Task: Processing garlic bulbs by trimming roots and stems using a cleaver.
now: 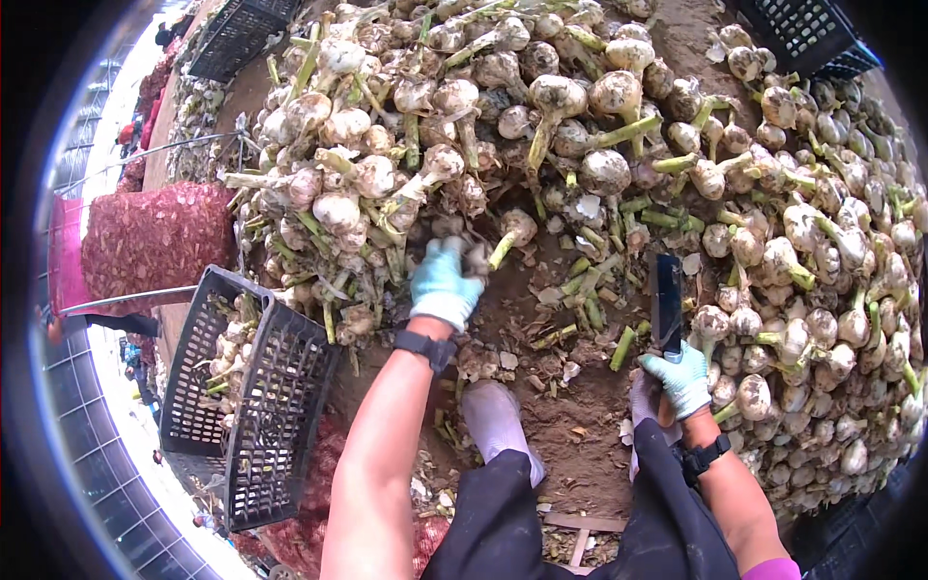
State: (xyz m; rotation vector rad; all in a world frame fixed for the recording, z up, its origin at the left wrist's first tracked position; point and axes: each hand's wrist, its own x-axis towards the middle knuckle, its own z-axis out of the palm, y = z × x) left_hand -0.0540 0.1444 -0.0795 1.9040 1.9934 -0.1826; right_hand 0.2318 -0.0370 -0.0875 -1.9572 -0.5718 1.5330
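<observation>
In the head view, the right hand at lower right is closed around one dark-bladed knife; whether the left hand, near the centre, grips any of the garlic bulbs, I cannot tell. Cut stems right of centre suggest some trimming is done, but many stemmed bulbs, too many to count, lie across the upper frame, so much seems left. I count at least three black crates.

Two gloved hands — one knife — two wristbands.
</observation>
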